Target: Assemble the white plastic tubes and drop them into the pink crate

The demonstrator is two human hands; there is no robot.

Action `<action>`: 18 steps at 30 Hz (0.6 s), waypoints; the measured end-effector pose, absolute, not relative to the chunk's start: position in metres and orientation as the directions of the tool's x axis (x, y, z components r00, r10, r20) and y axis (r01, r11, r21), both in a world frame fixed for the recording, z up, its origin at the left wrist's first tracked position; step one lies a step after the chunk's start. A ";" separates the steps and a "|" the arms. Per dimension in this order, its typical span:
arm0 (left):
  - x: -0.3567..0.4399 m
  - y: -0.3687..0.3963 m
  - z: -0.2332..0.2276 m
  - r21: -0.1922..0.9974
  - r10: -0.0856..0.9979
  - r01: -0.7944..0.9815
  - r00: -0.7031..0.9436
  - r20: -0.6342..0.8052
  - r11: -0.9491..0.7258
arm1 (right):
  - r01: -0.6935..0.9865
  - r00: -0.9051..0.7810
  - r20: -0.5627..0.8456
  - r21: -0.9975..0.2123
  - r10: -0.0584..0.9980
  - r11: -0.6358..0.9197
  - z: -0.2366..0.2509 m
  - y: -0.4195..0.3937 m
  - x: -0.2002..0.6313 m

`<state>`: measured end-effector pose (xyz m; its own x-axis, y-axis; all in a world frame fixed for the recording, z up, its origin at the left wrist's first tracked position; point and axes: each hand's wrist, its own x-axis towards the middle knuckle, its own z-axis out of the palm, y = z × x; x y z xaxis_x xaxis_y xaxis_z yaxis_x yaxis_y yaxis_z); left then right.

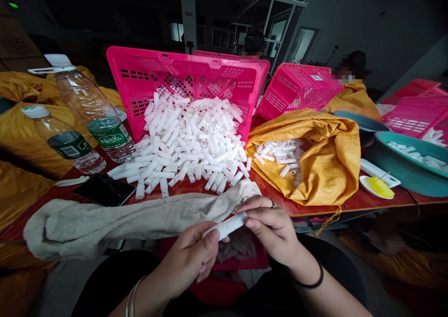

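Note:
Between my two hands is a short white plastic tube (227, 227), tilted up slightly to the right. My left hand (194, 254) is closed around its left end, thumb lying on top. At the other end, the thumb and fingertips of my right hand (271, 228) pinch the tube. Just behind my hands a grey towel (122, 223) is rolled along the table's front edge. Beyond it, a heap of similar white tubes (196, 139) spills out of a tipped pink basket (122, 79).
An open yellow sack (325, 167) with more tubes lies right of the heap. Two water bottles (105, 116) and a dark phone (105, 189) stand or lie at left. A teal basin (385, 153) and a small dish (371, 186) are at right. Two people sit behind the baskets.

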<state>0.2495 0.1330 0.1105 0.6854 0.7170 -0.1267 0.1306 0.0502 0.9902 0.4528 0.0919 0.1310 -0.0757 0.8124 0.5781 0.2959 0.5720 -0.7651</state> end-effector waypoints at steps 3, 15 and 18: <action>0.249 0.133 0.108 0.861 0.772 0.211 0.574 0.273 -0.462 | 0.310 -0.007 0.528 -0.806 0.849 0.503 0.132 0.091 0.451; 0.258 0.125 0.119 0.887 0.623 -0.038 0.726 -0.292 0.460 | 0.237 -0.203 0.329 -0.897 0.922 0.372 0.149 0.084 0.453; 0.259 0.125 0.118 0.897 0.618 -0.010 0.728 -0.297 0.442 | 0.220 -0.275 0.286 -0.911 0.918 0.350 0.147 0.085 0.449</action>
